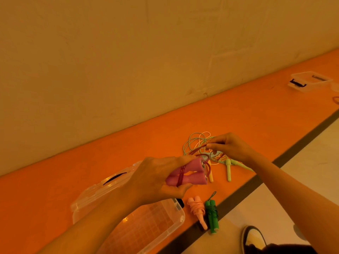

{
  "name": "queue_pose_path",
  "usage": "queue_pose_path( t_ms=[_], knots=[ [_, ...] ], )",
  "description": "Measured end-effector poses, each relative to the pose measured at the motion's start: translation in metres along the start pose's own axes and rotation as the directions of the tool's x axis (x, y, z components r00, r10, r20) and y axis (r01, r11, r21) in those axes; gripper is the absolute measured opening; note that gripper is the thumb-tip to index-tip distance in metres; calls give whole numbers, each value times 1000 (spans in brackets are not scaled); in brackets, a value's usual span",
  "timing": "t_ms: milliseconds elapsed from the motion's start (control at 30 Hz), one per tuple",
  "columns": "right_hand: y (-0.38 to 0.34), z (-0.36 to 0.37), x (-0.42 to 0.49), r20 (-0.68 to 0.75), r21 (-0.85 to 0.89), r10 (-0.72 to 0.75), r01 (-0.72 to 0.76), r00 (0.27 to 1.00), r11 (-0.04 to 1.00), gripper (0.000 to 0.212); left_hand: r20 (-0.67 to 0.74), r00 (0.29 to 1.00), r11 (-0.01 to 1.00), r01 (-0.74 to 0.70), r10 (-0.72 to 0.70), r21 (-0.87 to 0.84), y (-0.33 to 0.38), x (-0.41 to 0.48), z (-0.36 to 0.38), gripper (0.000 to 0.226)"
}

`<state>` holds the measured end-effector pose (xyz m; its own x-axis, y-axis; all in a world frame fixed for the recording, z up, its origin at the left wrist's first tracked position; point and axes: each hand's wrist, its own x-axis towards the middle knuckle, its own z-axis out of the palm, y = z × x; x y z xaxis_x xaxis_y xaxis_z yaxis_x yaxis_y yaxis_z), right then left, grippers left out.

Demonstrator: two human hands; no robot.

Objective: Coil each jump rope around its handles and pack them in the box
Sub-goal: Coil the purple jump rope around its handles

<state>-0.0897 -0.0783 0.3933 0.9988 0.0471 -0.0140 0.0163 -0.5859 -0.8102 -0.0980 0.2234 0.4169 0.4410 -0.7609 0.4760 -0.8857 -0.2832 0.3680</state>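
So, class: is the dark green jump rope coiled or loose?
Coiled: the dark green jump rope has its cord wound round both handles.

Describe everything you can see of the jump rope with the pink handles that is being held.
The pink-handled jump rope has two chunky, matte pink handles held side by side, roughly level above the orange surface. A dark red, glossy cord crosses both handles in one wrap and loops off their ends. The left hand grips the handles; the right hand pinches the loose cord.

pink rope (pixel 185 176) partly coiled, clear box (pixel 180 219) open
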Motion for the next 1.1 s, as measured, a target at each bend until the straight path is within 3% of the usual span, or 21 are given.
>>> queue_pose_path(
  t_ms=[167,367,567,700,867,967,1100],
  knots=[
    [6,4,1,6,-33,-33,34,999,999,21,-128,962,969,231,-241,-84,-8,-1,-5,54],
    [16,20,-1,77,-115,-16,24,997,993,22,-167,890,896,384,-423,-226,-12,-1,0,45],
    [19,31,-7,60,-112,2,4,998,994,20,-248,801,836,494,-544,-238,-18,4,-2,35],
    [8,46,-12,156,-253,-127,164,980,953,22,-265,731,776,568,-628,-273,-29,3,-4,30],
    [3,72,-17,217,-551,-348,409,912,728,46,-298,683,742,647,-667,-176,-38,2,-8,34],
    [-12,78,-21,255,-584,-434,495,864,643,45,-318,677,721,692,-664,-35,-48,-1,-11,41],
    [-32,72,-28,247,-589,-572,590,782,552,38,-302,725,686,686,-619,242,-61,-7,-14,45]
  ],
)
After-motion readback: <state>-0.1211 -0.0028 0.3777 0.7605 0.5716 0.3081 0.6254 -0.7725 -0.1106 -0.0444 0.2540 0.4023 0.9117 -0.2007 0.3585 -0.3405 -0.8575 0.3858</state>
